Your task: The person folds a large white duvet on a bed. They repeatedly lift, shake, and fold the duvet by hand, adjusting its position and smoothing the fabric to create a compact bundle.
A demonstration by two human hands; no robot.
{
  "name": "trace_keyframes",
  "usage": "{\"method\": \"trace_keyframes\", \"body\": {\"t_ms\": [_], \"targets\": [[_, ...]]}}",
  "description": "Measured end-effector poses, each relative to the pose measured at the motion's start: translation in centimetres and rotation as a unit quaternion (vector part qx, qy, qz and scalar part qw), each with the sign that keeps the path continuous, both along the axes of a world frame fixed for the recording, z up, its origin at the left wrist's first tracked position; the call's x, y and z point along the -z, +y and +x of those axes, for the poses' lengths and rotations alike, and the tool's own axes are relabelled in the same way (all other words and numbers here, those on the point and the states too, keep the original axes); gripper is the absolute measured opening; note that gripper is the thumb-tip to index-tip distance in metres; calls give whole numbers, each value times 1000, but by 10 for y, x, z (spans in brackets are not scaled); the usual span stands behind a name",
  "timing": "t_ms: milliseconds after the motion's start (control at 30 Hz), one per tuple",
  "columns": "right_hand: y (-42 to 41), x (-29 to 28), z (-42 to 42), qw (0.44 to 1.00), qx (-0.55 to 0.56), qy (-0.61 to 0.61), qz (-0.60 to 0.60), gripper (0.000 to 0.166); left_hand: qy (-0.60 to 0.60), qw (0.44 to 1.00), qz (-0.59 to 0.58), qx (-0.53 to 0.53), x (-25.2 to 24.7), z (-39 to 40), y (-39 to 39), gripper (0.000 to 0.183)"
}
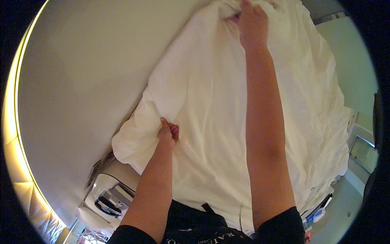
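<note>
A large white duvet or cover (210, 100) hangs spread out in front of me, wrinkled and raised by both hands. Low on its left side, my left hand (169, 131) pinches a fold of the cloth, thumb on top and fingers curled. My right hand (254, 26) reaches far up with the arm stretched out and grips the cloth near the upper edge of the view. Some of its fingertips are cut off by that edge. Whatever lies behind the fabric is hidden.
At lower left, a dark telephone handset (108, 206) rests on a pale bedside stand (99, 183). A lit, padded panel (24, 195) curves along the left rim beside a plain greyish surface (91, 61). Greenish floor (329, 225) shows at lower right, near a blue-and-white item (318, 215).
</note>
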State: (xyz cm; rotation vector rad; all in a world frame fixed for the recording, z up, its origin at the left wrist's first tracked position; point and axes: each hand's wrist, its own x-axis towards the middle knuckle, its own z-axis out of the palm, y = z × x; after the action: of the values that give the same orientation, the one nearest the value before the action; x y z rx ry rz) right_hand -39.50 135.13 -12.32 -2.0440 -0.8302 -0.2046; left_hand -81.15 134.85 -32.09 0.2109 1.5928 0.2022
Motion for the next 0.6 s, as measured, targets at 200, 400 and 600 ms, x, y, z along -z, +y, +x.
{"method": "trace_keyframes", "body": {"t_ms": [200,400,600], "targets": [[-12,111,-63,985,-90,145,-15,43,-2,999,30,18,-3,16,-4,57],[-107,73,-219,959,107,72,-252,63,18,999,34,18,6,13,-1,55],[-124,97,-328,933,-204,166,-245,63,-81,945,168,268,64,-15,5,73]]}}
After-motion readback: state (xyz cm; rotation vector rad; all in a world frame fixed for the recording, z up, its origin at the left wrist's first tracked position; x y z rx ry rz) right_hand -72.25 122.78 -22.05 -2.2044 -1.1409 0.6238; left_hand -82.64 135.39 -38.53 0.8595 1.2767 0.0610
